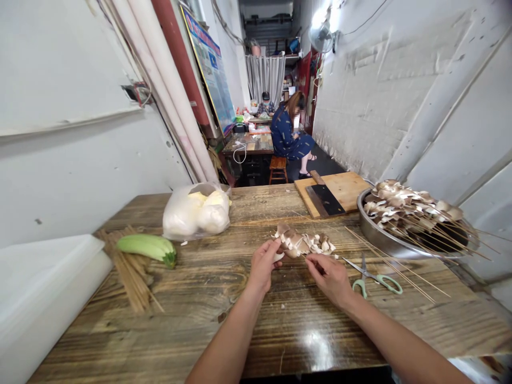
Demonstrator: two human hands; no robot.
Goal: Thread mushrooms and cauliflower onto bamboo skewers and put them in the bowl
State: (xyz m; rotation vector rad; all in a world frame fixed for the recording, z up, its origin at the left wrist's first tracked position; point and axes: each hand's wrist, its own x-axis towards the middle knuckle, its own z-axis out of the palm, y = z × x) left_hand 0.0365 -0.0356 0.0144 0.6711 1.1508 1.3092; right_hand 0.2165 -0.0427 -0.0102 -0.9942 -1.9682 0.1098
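Note:
My left hand (264, 264) is closed on a piece of oyster mushroom (278, 257), its pale stem showing between thumb and fingers. To its right, my right hand (330, 276) pinches what looks like a thin bamboo skewer, mostly hidden, with a short pale bit showing at the fingertips. Just beyond both hands lies a small heap of loose oyster mushrooms (316, 243), brown-capped with white stems. Green-handled scissors (374, 276) lie spread beside my right hand. Several bare bamboo skewers (394, 262) rest behind them, slanting toward the bowl.
A metal bowl (372, 234) at the right holds skewered mushrooms. Behind stands a cutting board (350, 186) with a cleaver (326, 198). Leftward are a plastic bag (196, 212), a green squash (146, 247), a skewer bundle (130, 274) and white plastic (60, 298). A person (288, 130) sits beyond.

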